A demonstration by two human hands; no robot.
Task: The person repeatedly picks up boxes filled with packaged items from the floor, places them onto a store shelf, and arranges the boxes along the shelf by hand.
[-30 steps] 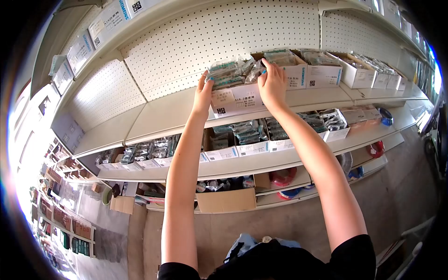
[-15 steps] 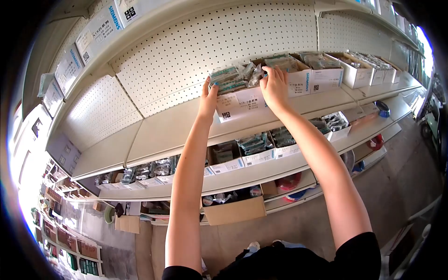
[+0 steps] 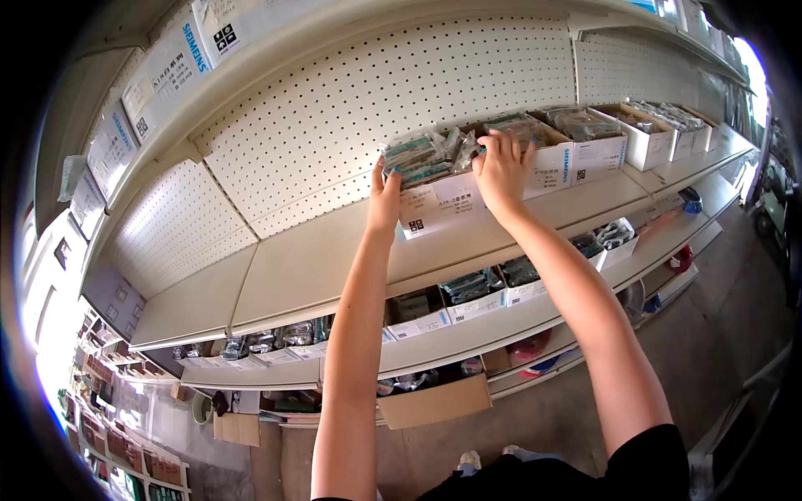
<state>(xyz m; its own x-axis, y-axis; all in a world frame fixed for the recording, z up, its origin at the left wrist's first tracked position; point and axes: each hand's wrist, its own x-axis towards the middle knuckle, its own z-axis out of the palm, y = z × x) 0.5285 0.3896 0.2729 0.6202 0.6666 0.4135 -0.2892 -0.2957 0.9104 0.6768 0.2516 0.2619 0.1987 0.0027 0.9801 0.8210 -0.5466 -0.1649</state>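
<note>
Head view: left fingers (image 3: 378, 176) around white box (image 3: 443, 200), right fingers (image 3: 509, 149) half-spread at its rim (image 3: 443, 179)

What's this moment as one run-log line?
left hand: at left end of white rectangular cardboard box | right hand: at the box's right end | box: on cream flat shelf, holding clear plastic-wrapped packets

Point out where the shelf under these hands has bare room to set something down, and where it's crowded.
The shelf is bare left of the white carton and the left hand, back to the perforated panel. A bare strip runs along its front. From there rightward, open cartons with bagged parts crowd the back.
</note>
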